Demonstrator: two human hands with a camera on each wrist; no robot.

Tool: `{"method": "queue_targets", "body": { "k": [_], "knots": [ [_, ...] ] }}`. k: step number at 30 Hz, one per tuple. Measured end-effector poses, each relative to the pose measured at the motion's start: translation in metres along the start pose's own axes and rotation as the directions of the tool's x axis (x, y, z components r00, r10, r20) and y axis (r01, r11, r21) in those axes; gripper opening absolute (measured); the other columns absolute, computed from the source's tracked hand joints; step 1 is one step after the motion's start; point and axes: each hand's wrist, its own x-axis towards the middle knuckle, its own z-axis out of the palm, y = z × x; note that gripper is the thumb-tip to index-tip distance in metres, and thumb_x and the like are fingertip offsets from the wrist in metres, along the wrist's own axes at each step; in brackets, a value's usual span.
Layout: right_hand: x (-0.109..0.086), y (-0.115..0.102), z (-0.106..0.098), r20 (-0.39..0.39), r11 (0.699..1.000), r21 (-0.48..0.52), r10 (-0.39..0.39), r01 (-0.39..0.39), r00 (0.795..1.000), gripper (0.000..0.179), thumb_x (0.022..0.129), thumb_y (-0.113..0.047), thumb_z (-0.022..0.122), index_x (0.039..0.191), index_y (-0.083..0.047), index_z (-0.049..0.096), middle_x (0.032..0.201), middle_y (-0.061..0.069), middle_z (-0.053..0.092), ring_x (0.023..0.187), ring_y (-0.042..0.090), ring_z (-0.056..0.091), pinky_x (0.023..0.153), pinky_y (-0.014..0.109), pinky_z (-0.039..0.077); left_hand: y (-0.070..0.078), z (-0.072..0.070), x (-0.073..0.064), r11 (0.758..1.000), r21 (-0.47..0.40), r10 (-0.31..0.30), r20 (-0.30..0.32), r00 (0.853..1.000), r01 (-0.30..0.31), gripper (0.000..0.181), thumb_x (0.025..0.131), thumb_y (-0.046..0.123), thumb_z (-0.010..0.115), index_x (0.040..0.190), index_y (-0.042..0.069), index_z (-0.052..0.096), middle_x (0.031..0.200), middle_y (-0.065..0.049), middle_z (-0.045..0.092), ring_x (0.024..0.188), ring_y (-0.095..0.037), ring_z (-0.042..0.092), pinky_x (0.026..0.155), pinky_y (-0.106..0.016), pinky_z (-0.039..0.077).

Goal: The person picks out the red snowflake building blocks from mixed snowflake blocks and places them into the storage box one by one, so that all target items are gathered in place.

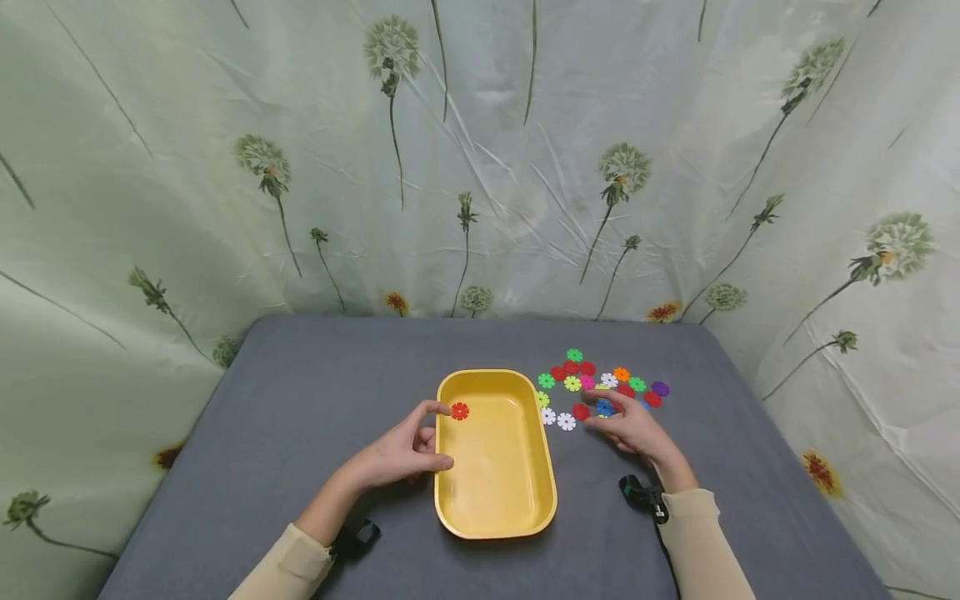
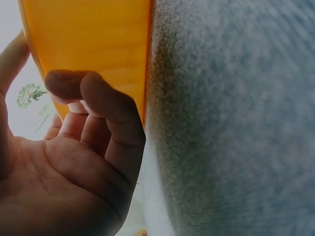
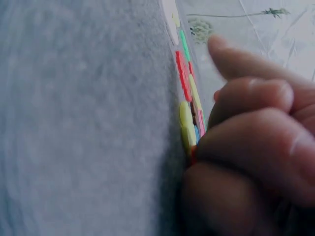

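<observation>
A yellow plastic tray stands on the grey cloth. My left hand grips its left side, thumb and index finger over the rim. In the left wrist view, the other fingers of the left hand curl against the tray's outer wall. One red notched disc lies inside the tray by the left index fingertip. To the right, my right hand hovers over the loose flower-shaped discs, thumb and index finger apart around a gap. A red disc and a blue disc lie close to its fingertips.
Several notched discs in green, white, orange and other colours lie spread right of the tray, among them a purple disc and a white disc. A flower-printed curtain hangs behind the grey-covered table.
</observation>
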Motion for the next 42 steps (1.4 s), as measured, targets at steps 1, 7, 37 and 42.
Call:
{"method": "queue_targets", "body": {
  "k": [1, 7, 37, 42],
  "knots": [
    [0.000, -0.001, 0.000, -0.002, 1.000, -0.011, 0.001, -0.001, 1.000, 0.065, 0.093, -0.027, 0.083, 0.151, -0.011, 0.056, 0.055, -0.008, 0.046, 0.042, 0.009, 0.037, 0.044, 0.021, 0.034, 0.000, 0.000, 0.000, 1.000, -0.003, -0.001, 0.004, 1.000, 0.001, 0.075, 0.094, 0.023, 0.080, 0.151, 0.014, 0.032, 0.079, -0.001, 0.056, 0.059, -0.015, 0.051, 0.056, -0.027, 0.046],
    [0.004, -0.004, 0.003, -0.034, 0.998, -0.047, 0.032, -0.033, 0.999, 0.061, 0.093, -0.027, 0.084, 0.146, -0.008, 0.060, 0.054, -0.006, 0.046, 0.042, 0.010, 0.037, 0.044, 0.022, 0.034, 0.000, -0.001, 0.000, 1.000, -0.014, 0.002, 0.021, 1.000, -0.001, 0.078, 0.093, 0.022, 0.081, 0.152, 0.013, 0.030, 0.082, -0.002, 0.057, 0.061, -0.016, 0.053, 0.057, -0.028, 0.047],
    [0.007, -0.005, 0.015, -0.114, 0.983, -0.163, 0.065, -0.083, 0.991, 0.051, 0.094, -0.028, 0.082, 0.141, -0.014, 0.069, 0.054, -0.002, 0.045, 0.042, 0.014, 0.035, 0.045, 0.024, 0.033, 0.001, 0.000, -0.001, 0.999, -0.035, -0.009, 0.029, 1.000, 0.010, 0.079, 0.092, 0.026, 0.082, 0.150, 0.014, 0.029, 0.084, -0.003, 0.058, 0.062, -0.015, 0.051, 0.057, -0.027, 0.045],
    [0.006, -0.005, 0.016, -0.113, 0.982, -0.165, 0.072, -0.091, 0.991, 0.051, 0.095, -0.028, 0.081, 0.143, -0.014, 0.068, 0.054, -0.002, 0.046, 0.043, 0.013, 0.036, 0.045, 0.024, 0.033, 0.001, 0.000, -0.001, 0.999, -0.042, -0.016, 0.033, 0.999, 0.018, 0.079, 0.092, 0.026, 0.081, 0.150, 0.014, 0.029, 0.084, -0.002, 0.058, 0.062, -0.015, 0.052, 0.057, -0.027, 0.045]
  ]
}}
